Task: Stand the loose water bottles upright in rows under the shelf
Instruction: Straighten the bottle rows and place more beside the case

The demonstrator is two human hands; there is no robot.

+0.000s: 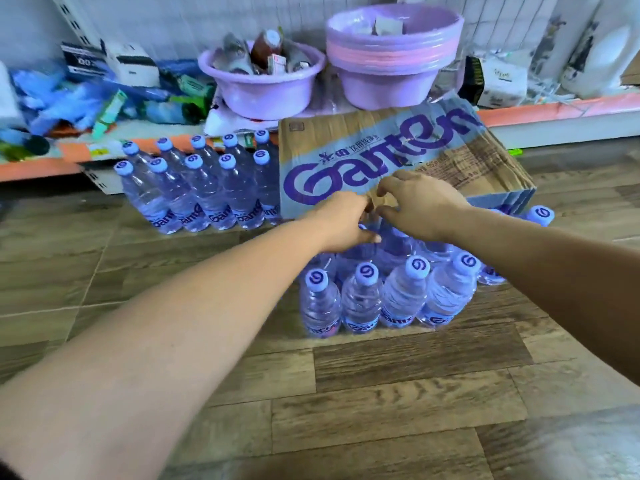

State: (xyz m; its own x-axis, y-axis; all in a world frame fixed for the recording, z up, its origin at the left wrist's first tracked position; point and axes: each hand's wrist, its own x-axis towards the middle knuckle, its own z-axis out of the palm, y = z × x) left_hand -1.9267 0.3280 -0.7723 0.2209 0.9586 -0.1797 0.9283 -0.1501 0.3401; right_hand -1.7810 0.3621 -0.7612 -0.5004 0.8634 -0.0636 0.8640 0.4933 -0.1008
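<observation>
Both hands are close together, almost touching. The left hand (341, 221) is curled over the top of one of the loose bottles (403, 296) bunched upright on the floor (381, 393) right under it. The right hand (420, 206) is clawed, honestly can't tell if it's got anything. A cardboard box (381, 150) sits just beyond them. Off past the left hand, the neat rows (204, 188) stand under the shelf (34, 168) edge.

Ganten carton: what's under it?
Upright water bottles on the floor run in under the carton at its near edge, one cap poking out at its right corner. The left hand and right hand meet at that edge. The cardboard hides how many bottles stand further back.
</observation>
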